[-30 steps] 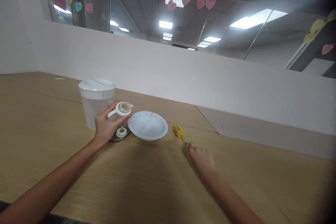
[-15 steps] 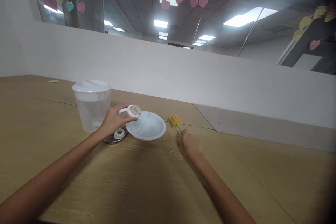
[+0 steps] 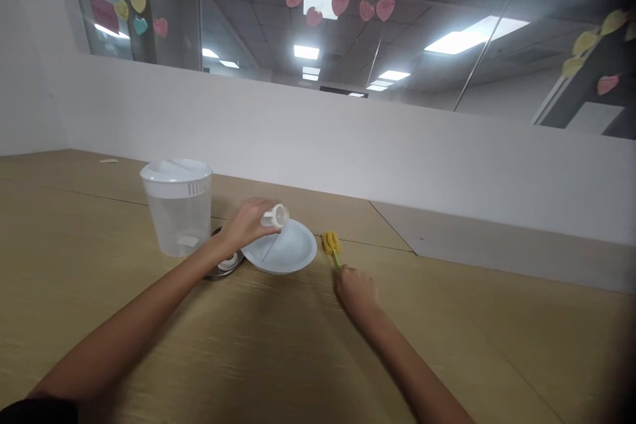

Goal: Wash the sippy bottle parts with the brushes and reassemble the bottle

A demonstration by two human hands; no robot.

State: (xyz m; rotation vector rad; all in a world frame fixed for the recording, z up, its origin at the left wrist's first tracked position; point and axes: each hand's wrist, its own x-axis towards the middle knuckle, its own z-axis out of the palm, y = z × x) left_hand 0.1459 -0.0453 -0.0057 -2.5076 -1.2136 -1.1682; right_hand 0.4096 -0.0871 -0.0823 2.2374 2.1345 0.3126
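Observation:
My left hand (image 3: 247,222) is closed around a small white-and-clear bottle (image 3: 276,216), tilted on its side with its end toward the right. The bottle is above the back left part of a shallow white bowl (image 3: 294,253). A thin straight line crosses the bowl's inside; I cannot tell whether it is a divider or a stick. My right hand (image 3: 356,289) grips the green handle of a yellow sponge brush (image 3: 330,243), whose head is just right of the bowl, apart from it. Under my left forearm, a round metal dish (image 3: 216,274) bears a white ring-shaped piece (image 3: 228,263), partly hidden.
A clear plastic bucket (image 3: 179,218) with a white lid stands left of the bowl. The wooden table (image 3: 278,351) meets a white wall (image 3: 298,139) at the back. Farther left lies a small pale flat piece (image 3: 108,161).
My left hand has moved right with the bottle, farther over the bowl. My right hand and the brush have shifted slightly left and down in the picture. The view has tilted a little.

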